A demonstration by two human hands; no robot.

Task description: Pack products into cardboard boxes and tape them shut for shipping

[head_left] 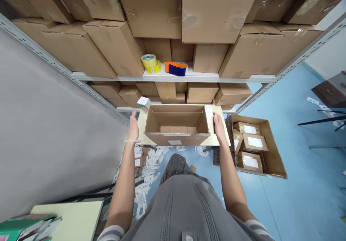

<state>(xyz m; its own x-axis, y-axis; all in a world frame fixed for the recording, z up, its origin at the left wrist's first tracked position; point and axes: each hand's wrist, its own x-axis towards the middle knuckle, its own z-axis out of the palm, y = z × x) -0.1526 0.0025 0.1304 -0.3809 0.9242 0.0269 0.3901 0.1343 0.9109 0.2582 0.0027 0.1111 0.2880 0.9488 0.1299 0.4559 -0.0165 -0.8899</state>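
An uncovered cardboard box [177, 139] stands on the pale yellow table [145, 139], and its inside looks bare. At the table's left edge is my left hand [133, 128], its fingers stretched out and apart from the box. My right hand [220, 127] is over the right part of the table, fingers partly curled, with a thin dark thing along its inner side that I cannot make out. A white strip [209, 115] lies between that hand and the box. Behind the box's left corner sits a small white, green and pink carton [144, 103].
Shelves ahead are stacked with cardboard boxes [209, 14]. On the shelf lie yellow tape rolls [151, 64] and an orange-and-blue tape dispenser [176, 68]. A large carton [274, 151] holding labelled boxes is at right. Paper scraps [147, 178] litter the floor; a grey wall [54, 125] bounds the left.
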